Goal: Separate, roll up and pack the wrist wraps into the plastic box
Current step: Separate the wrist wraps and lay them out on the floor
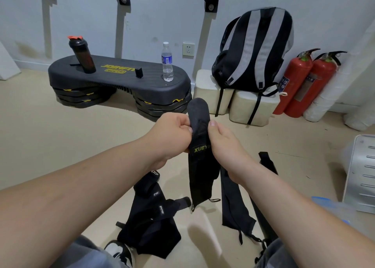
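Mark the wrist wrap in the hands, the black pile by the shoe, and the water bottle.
wrist wrap (pixel 199 140), head view, just above its yellow lettering.
black pile (pixel 150 223), head view, middle of the heap.
water bottle (pixel 167 60), head view, its label.

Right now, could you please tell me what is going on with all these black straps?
A person holds one wrist wrap up off the floor, the left hand and the right hand both pinching it near its upper end while the rest hangs loose, not yet rolled. A heap of other wraps lies on the floor by a shoe, and a long wrap lies flat to its right. The plastic box at the right is too blurred to see inside.
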`<state>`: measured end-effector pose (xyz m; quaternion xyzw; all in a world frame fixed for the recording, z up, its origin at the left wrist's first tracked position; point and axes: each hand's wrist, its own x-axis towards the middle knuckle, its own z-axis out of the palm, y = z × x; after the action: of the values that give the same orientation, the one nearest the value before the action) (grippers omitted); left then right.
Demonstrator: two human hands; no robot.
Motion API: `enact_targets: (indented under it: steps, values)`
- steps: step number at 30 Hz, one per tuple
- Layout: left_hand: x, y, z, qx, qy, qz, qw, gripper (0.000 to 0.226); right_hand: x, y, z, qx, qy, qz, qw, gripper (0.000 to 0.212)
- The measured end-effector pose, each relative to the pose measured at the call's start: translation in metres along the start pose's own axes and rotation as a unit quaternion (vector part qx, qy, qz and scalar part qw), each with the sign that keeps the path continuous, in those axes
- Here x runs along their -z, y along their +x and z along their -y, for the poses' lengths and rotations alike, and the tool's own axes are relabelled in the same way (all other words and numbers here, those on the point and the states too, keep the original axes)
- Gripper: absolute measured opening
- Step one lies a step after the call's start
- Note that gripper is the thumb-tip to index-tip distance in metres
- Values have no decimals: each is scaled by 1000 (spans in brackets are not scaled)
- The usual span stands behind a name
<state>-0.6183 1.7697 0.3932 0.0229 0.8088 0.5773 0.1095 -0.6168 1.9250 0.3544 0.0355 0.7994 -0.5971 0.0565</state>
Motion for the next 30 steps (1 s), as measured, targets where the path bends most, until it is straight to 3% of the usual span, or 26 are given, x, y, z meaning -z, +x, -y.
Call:
enact_targets:
  steps: [4,11,15,18,23,26,30]
  values:
    - [-1,1,-2,-25,-2,-37,999,33,2,0,0,35,-8,2,999,42]
    - [1,-1,-10,-59,-9,-55,997,37,13,2,7,5,75,11,997,34]
    - [-9,-3,-11,-30,-26,-51,998,36,15,-1,11,-3,96,-20,995,35]
    - [-17,-9,-13,7,-76,-26,997,39,18,-1,15,-20,139,-45,989,36]
    - [-27,-10,-16,-45,-16,-9,999,12,22,-4,25,-49,199,-86,975,36]
    - [-29,-8,-16,-25,-19,15,999,23,25,-8,33,-48,189,-136,971,37]
    - [-40,-15,-5,15,48,119,992,28,30,-18,38,-74,241,-145,957,39]
